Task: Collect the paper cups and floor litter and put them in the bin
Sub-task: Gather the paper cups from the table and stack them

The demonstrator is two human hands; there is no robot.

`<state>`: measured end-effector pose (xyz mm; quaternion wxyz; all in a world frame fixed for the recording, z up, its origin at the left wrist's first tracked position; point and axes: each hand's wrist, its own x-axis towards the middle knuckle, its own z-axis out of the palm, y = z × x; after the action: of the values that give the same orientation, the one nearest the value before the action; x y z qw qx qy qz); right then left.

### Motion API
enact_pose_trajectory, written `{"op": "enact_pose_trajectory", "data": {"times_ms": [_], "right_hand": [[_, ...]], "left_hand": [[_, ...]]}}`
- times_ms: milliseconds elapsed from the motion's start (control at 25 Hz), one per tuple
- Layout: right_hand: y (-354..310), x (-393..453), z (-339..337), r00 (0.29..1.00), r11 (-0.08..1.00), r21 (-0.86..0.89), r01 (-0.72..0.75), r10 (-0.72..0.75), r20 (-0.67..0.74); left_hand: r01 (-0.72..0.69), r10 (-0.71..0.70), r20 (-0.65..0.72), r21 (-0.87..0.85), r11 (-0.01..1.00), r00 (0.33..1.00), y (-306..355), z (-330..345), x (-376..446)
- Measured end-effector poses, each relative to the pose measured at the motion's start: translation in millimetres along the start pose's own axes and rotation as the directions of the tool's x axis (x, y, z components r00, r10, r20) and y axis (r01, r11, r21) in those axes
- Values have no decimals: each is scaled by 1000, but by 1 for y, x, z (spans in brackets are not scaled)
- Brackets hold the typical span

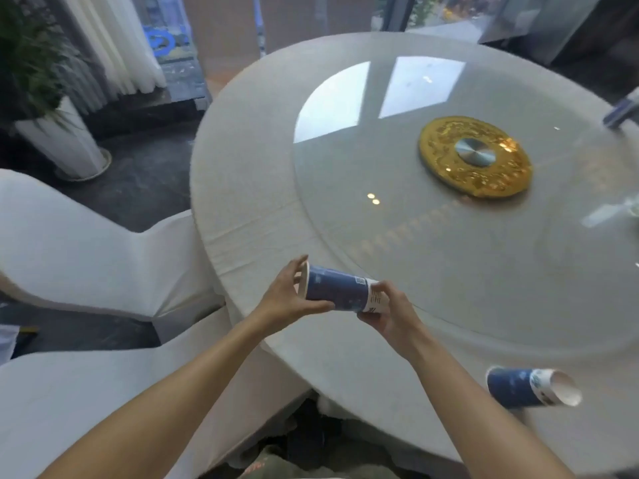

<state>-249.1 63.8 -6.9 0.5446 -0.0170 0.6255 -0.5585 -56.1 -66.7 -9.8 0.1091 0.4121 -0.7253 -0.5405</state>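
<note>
A blue and white paper cup (337,291) lies sideways in the air over the near edge of the round table (262,174). My left hand (288,299) grips its open rim end. My right hand (390,311) grips its white bottom end. Whether it is one cup or a nested stack I cannot tell. A second blue paper cup (529,387) lies on its side on the tablecloth at the lower right, mouth to the right. A third blue cup (622,110) shows partly at the table's far right edge. No bin is in view.
A glass turntable (432,236) with a gold centre disc (475,157) covers the table's middle. Two white-covered chairs (86,257) stand at the left. A potted plant in a white pot (65,140) is at the back left on the dark floor.
</note>
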Motion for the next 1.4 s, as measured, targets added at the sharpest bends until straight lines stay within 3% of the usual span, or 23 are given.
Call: {"op": "enact_pose_trajectory", "data": {"times_ms": [160, 320, 520, 640, 680, 720, 800, 840, 920, 1000, 1080, 1160, 1400], "right_hand": [[10, -40, -21, 1000, 942, 336, 7, -7, -1], [29, -72, -54, 997, 920, 391, 15, 13, -70], [52, -105, -106, 956, 998, 34, -46, 54, -288], [52, -119, -146, 867, 969, -248, -3, -122, -484], [51, -120, -163, 806, 900, -435, -9, -251, -537], [50, -120, -180, 750, 766, -641, -44, -399, -528], [46, -118, -220, 690, 340, -934, -115, -648, -321], [43, -114, -237, 687, 143, -980, -137, -699, -198], [35, -109, -260, 737, -110, -975, -193, -672, -70], [24, -103, -276, 845, -289, -939, -186, -534, -4], [19, -97, -290, 919, -412, -898, -157, -394, 20], [20, -96, -305, 933, -480, -862, -162, -358, 24], [28, -98, -337, 928, -497, -827, -262, -366, -74]], "left_hand": [[28, -9, 73, -270, 963, 997, 30, 31, 9], [107, -26, 181, -454, 884, 983, 50, 77, 10], [57, 12, 176, -381, 923, 984, 69, 127, 2], [8, 56, 198, -306, 952, 979, 83, 157, -5], [-14, 81, 222, -288, 958, 972, 85, 165, -6], [-37, 104, 235, -273, 961, 966, 86, 173, -8], [-59, 119, 235, -246, 967, 965, 91, 192, -15], [-59, 114, 231, -230, 971, 966, 91, 200, -18], [-59, 101, 219, -190, 980, 971, 93, 218, -28], [-59, 91, 205, -158, 986, 974, 96, 237, -36], [-49, 75, 192, -138, 989, 978, 98, 254, -45], [-34, 54, 160, -129, 991, 986, 100, 269, -56], [20, -9, 123, -83, 996, 992, 98, 297, -75]]}}
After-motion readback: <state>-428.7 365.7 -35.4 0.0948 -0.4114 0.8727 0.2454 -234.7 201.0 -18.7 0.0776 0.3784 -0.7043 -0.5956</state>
